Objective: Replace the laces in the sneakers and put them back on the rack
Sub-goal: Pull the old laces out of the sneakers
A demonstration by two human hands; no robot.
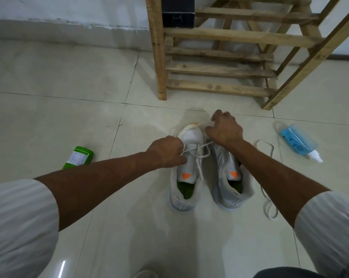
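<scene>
Two white sneakers with orange tongue tags stand side by side on the tiled floor, toes pointing away from me. A white lace [197,151] crosses the lower eyelets of the left sneaker [187,177]. My left hand [166,152] pinches one end of that lace at the shoe's left side. My right hand [224,129] grips the other end, pulled up past the toe. The right sneaker [230,181] shows no lace and is partly hidden under my right forearm. A second white lace [268,197] lies loose on the floor to its right.
A wooden slatted shoe rack [219,57] stands just beyond the sneakers, with a black box [177,13] on an upper shelf. A green bottle [78,157] lies on the floor at left. At right lies a blue spray bottle [298,141].
</scene>
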